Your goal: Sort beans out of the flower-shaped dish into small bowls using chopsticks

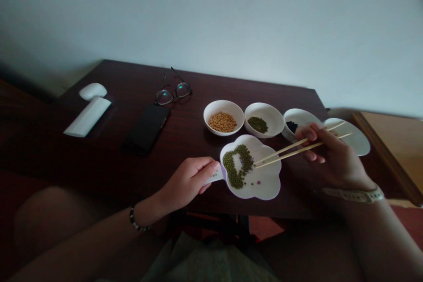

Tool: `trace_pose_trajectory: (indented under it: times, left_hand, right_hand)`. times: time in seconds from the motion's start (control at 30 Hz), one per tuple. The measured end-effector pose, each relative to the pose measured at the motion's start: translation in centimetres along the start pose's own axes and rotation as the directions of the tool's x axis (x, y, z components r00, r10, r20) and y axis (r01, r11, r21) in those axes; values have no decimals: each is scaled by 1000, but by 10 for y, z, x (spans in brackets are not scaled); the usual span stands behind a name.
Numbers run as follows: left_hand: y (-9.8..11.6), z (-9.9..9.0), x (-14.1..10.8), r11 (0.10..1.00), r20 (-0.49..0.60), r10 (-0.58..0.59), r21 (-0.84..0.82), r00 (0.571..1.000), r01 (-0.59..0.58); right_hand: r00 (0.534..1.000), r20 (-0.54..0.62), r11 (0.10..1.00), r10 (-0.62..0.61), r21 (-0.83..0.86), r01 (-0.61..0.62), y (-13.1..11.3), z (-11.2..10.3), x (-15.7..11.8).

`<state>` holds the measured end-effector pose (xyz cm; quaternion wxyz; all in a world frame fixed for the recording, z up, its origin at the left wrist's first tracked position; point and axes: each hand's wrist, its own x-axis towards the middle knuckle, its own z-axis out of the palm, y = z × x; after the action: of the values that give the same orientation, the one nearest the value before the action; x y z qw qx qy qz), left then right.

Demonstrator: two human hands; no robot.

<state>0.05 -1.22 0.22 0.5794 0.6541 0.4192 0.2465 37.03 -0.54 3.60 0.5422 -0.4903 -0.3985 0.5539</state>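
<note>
White petals of a flower-shaped dish (266, 180) are sitting near the front edge of the dark wood table (99, 163), with the left hand (188, 183) pinching its flat handle (214, 176) and a broken ring of mung beans (236, 169) lying inside. The right hand (332, 154) is gripping bamboo chopsticks (287, 152), their tips narrowly apart just beside the beans. Farther back, a soybean bowl (214, 108), a mung bean bowl (264, 110) and a black bean bowl (297, 116) are standing in a row beside a white plate (357, 134), while glasses (173, 93), a phone (146, 129) and a white oblong object (87, 116) are lying toward the table's far left corner.
</note>
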Motion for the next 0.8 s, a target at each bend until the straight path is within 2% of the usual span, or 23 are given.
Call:
trace_pose_trajectory:
  times: [0.17, 0.3, 0.4, 0.53, 0.67, 0.8]
  left_hand:
    - [-4, -2, -5, 1000, 3, 4, -6, 1000, -4]
    - [-3, -1, -5, 1000, 2, 12, -14, 1000, -12]
    - [-5, -1, -3, 1000, -2, 17, -10, 1000, -17]
    - [-5, -6, -9, 1000, 0, 19, -3, 1000, -19]
    - [17, -2, -27, 1000, -9, 19, 3, 1000, -19]
    - [60, 11, -62, 1000, -3, 20, -2, 1000, -20]
  right_hand:
    - [976, -136, 980, -168, 80, 180, 1, -19, 11]
    - [942, -275, 951, -193, 185, 248, 5, -33, 18]
    - [922, -346, 941, -173, 219, 258, 9, -31, 20]
    - [913, -359, 939, -193, 202, 278, 8, -17, 15]
    - [920, -344, 948, -186, 183, 260, -12, -8, -8]
    - [928, -305, 954, -215, 139, 266, -48, 1, -49]
